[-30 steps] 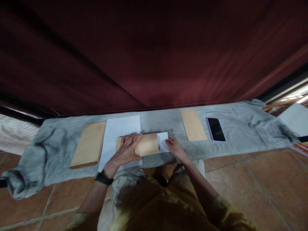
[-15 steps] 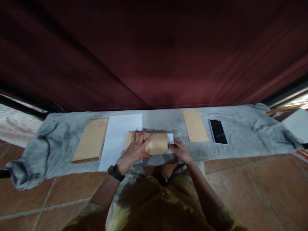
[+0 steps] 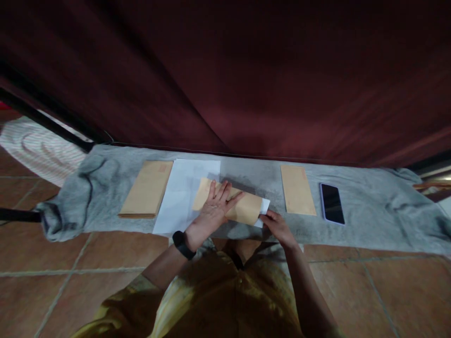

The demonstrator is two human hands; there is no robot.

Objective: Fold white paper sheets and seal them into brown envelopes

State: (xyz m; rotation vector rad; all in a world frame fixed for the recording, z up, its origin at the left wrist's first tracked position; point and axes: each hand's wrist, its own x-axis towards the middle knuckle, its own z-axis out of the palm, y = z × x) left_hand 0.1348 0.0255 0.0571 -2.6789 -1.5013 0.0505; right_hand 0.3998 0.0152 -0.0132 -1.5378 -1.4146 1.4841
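Note:
A brown envelope (image 3: 246, 207) lies crosswise in front of me, slightly tilted down to the right. White paper (image 3: 265, 205) sticks out of its right end. My left hand (image 3: 215, 206), with a dark watch on the wrist, rests on the envelope with fingers spread. My right hand (image 3: 276, 225) pinches the protruding end of the paper between thumb and fingers. White sheets (image 3: 183, 188) lie partly under the envelope's left end and my left hand. How far the paper reaches inside the envelope is hidden.
A stack of brown envelopes (image 3: 146, 190) lies at the left. To the right are a single brown envelope (image 3: 299, 190) and a phone (image 3: 331, 203) in a purple case. Grey cloth (image 3: 369, 202) covers the narrow surface; a dark red curtain (image 3: 246, 94) hangs behind.
The envelope under my hands has turned, its right end now lower. My right hand still holds the paper end. The whole view has tilted and shifted slightly.

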